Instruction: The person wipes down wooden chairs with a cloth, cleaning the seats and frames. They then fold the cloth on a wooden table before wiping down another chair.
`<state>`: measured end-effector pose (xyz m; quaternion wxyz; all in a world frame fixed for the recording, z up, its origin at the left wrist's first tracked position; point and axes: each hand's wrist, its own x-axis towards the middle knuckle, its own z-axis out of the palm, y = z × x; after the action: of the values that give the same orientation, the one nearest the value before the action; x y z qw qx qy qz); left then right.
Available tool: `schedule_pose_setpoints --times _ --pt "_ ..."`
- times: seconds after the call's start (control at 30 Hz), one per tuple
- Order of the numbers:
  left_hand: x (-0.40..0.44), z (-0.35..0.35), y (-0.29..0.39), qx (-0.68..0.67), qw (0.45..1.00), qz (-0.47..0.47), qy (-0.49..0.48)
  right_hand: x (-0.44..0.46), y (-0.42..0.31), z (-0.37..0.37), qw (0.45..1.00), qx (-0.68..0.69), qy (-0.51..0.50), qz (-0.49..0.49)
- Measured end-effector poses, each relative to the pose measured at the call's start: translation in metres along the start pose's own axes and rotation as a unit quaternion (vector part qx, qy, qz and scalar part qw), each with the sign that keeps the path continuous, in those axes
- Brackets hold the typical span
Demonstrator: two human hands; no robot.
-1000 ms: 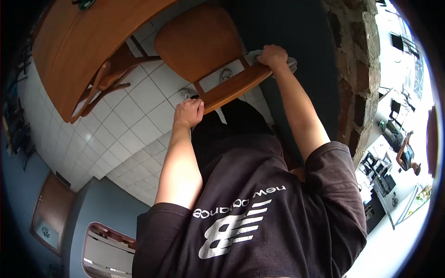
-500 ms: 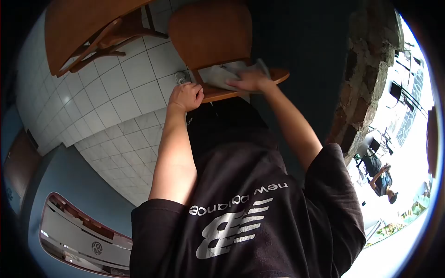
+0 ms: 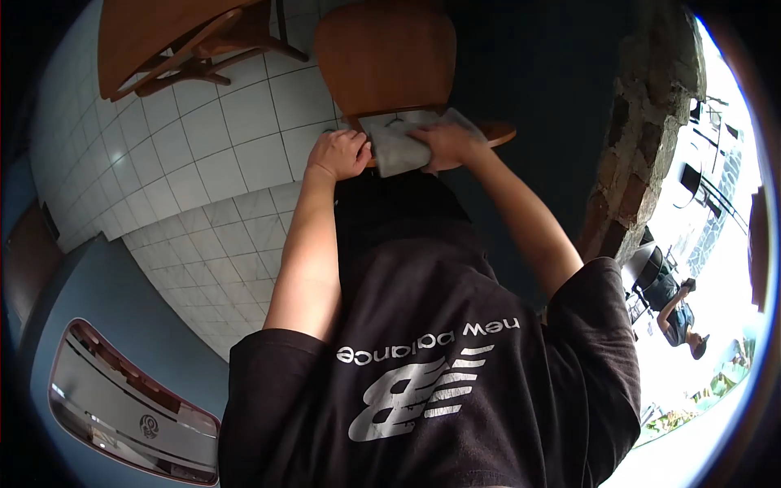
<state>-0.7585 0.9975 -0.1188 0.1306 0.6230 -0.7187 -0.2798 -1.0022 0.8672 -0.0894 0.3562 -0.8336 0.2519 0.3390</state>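
Curled fingers of the left hand (image 3: 340,154) close over the near end of the curved wooden backrest rail (image 3: 498,132), while the right hand (image 3: 449,145) holds a grey cloth (image 3: 401,151) against its middle. From where I sit, the head view gives me both grips as narrow, though the cloth hides the right fingertips and much of the rail. The rail belongs to a wooden chair (image 3: 386,55), its broad seat beyond both hands on the white tiled floor (image 3: 248,106).

At upper left I make out a wooden tabletop (image 3: 134,28) with a second chair (image 3: 215,45) tucked partly beneath it, well apart from the left hand. A dark wall (image 3: 537,98) borders the chair on the right, ending in rough brickwork (image 3: 643,130). Past that, in the bright area, I see another person (image 3: 677,317) wearing a cap, well clear of both hands.
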Motion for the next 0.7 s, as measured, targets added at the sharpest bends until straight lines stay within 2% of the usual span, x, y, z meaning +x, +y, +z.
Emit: schedule_pose_setpoints --times 0.07,0.17,0.2,0.27,0.3,0.33,0.37,0.4,0.43,0.47,0.53,0.6,0.67,0.7 --pt "-0.001 -0.003 0.001 0.007 0.999 0.007 0.033 0.032 -0.047 0.008 0.999 0.026 0.026 -0.026" --pt "-0.003 -0.019 0.005 -0.092 0.975 -0.019 0.203 0.074 -0.093 0.016 0.999 0.024 0.02 -0.041" --pt "-0.006 -0.02 -0.005 -0.085 0.974 -0.015 0.208 0.084 -0.101 0.015 0.999 0.023 0.011 -0.04" --pt "-0.02 0.0 -0.029 -0.058 0.903 -0.152 0.397 0.068 -0.111 0.007 0.997 0.021 0.045 -0.051" --pt "-0.036 0.011 -0.041 -0.09 0.888 -0.233 0.387 0.062 -0.109 0.011 0.991 0.011 0.102 -0.084" --pt "-0.055 0.019 -0.054 -0.092 0.886 -0.234 0.39 0.057 -0.106 0.017 0.981 -0.001 0.157 -0.117" --pt "-0.076 0.023 -0.067 -0.225 0.861 -0.319 0.325 0.049 -0.104 0.032 0.981 -0.006 0.155 -0.119" --pt "-0.094 0.024 -0.076 -0.352 0.811 -0.393 0.253 0.042 -0.1 0.052 0.96 -0.061 0.243 -0.125" --pt "-0.108 0.022 -0.081 -0.353 0.808 -0.391 0.265 0.038 -0.104 0.05 0.926 -0.119 0.332 -0.134" --pt "-0.128 0.021 -0.081 -0.334 0.815 -0.401 0.25 0.04 -0.107 0.044 0.923 -0.128 0.333 -0.141" --pt "-0.171 0.03 -0.086 -0.316 0.819 -0.417 0.234 0.03 -0.127 0.024 0.977 -0.052 0.204 -0.035" --pt "-0.203 0.047 -0.103 -0.303 0.806 -0.469 0.198 0.047 -0.134 0.021 0.978 -0.055 0.198 -0.04" --pt "-0.225 0.052 -0.105 -0.328 0.8 -0.468 0.183 0.075 -0.139 0.022 0.944 -0.085 0.282 -0.15" --pt "-0.232 0.053 -0.107 -0.351 0.793 -0.468 0.167 0.085 -0.153 0.013 0.971 -0.078 0.215 -0.066"
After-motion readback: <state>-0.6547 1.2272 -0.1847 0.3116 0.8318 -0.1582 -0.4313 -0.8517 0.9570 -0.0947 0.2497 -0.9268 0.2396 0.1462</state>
